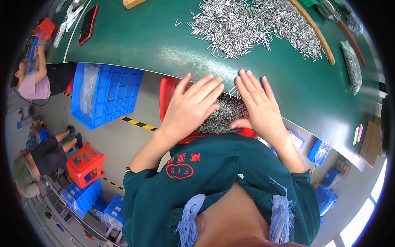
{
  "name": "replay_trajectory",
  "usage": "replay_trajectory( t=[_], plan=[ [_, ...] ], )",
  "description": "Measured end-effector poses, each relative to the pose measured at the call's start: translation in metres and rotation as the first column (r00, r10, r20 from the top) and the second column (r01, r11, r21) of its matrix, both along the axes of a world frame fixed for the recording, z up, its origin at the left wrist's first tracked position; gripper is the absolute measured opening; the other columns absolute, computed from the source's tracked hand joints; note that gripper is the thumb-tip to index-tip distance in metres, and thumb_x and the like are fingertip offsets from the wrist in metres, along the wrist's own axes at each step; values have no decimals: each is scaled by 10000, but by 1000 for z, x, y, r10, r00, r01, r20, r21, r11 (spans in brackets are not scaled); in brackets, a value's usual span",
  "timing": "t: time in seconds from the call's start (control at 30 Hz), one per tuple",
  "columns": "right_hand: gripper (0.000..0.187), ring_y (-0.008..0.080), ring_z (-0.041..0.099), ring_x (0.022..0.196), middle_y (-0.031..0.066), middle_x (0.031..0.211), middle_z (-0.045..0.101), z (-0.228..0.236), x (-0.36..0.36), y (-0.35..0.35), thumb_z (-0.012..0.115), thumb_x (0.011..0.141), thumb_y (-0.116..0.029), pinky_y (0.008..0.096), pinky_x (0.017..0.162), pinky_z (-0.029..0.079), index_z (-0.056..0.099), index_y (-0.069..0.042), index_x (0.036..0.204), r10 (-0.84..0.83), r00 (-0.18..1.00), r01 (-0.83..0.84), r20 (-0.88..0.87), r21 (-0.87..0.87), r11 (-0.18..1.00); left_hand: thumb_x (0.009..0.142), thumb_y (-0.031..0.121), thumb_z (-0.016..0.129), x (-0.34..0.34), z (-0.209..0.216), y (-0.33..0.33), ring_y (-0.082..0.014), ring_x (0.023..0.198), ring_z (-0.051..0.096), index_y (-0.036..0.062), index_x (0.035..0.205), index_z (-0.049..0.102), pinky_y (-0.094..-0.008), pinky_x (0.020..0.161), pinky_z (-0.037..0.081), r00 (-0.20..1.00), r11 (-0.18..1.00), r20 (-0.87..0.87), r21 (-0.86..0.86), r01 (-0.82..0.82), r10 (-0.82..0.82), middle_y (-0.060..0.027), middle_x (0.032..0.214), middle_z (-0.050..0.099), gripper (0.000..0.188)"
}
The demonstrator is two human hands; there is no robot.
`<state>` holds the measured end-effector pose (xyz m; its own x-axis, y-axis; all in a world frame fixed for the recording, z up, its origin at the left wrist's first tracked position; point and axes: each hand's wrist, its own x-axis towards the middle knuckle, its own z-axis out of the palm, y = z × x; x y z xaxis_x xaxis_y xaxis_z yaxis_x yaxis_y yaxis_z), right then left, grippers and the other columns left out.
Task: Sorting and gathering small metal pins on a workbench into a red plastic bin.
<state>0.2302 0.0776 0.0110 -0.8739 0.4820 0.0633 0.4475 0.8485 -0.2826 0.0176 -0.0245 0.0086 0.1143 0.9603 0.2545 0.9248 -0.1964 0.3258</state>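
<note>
My left hand [193, 103] and my right hand [259, 103] are at the near edge of the green table [135, 45], fingers stretched out and thumbs apart. Neither hand grips anything. Between them, a few small metal pins [233, 92] lie at the table's edge. Just below that edge, a red basket [164, 96] holds a heap of similar metal pins [224, 113]; my hands and shirt cover part of it. Farther off on the tabletop spreads a large pile of shiny metal pins [234, 29].
A wooden strip [314, 29] borders the pile on the right, near a plastic bag of small parts [351, 68]. A red-edged phone [87, 24] lies at the far left. Left of the basket stands a blue crate [109, 96]. Two people and a red stool [85, 164] are farther left.
</note>
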Motion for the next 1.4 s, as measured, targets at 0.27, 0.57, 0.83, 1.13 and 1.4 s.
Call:
replay_trajectory(
  t=[0.27,0.57,0.83,1.13,1.4],
  plan=[
    [1070,265,329,1470,131,1564,375,6,-7,25,690,681,-627,508,1205,219,363,-33,1509,26,996,-29,-85,-24,999,860,266,732,-17,1,20,-215,1270,563,62,1254,657,-509,1112,359,999,995,37,102,-4,0,-71,1316,633,450],
    [1066,263,280,1491,122,1585,340,-14,-22,44,492,750,-770,512,1212,184,341,-59,1530,-73,995,81,-71,113,990,915,446,624,-1,-21,67,-267,1432,381,53,1463,450,-594,1151,255,1000,999,-16,52,-7,8,-116,1531,430,696],
    [1055,275,303,1478,113,1581,349,-6,0,21,483,720,-772,549,1197,204,376,-93,1520,-46,999,46,-7,61,997,755,501,727,12,-15,29,-275,1427,381,104,1481,445,-647,1120,263,999,999,-30,-13,33,-33,-73,1541,418,874],
    [1076,287,331,1466,115,1566,376,0,13,15,624,662,-690,532,1205,204,384,-66,1506,-98,992,97,-81,-10,995,738,508,737,-3,-15,16,-253,1433,379,158,1488,451,-651,1131,238,995,996,-64,-45,-80,77,-58,1556,404,876],
    [1015,298,334,1462,139,1560,377,1,13,14,627,688,-681,536,1200,208,436,-72,1478,-127,992,127,-20,35,991,781,527,694,1,-13,16,-267,1460,338,126,1504,424,-628,1165,177,997,996,-31,-58,-70,68,-70,1574,379,870]
  ],
)
